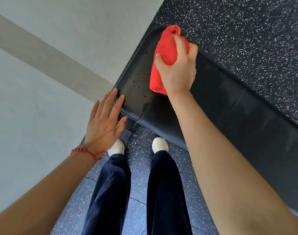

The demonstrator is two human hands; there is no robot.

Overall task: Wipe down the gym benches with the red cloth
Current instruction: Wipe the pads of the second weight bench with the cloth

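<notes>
A black padded gym bench (229,99) runs from the upper middle to the lower right. Its small seat pad (136,82) carries dark droplets. My right hand (178,68) grips the bunched red cloth (167,48) and presses it on the seat pad's far side. My left hand (105,122) is flat with fingers spread, fingertips touching the near corner of the seat pad by the gap between the pads. A red bead bracelet is on my left wrist.
Black rubber floor (246,22) with white specks surrounds the bench. A grey wall with a beige stripe (43,53) stands close on the left. My legs in navy trousers and white shoes (160,145) stand against the bench's near edge.
</notes>
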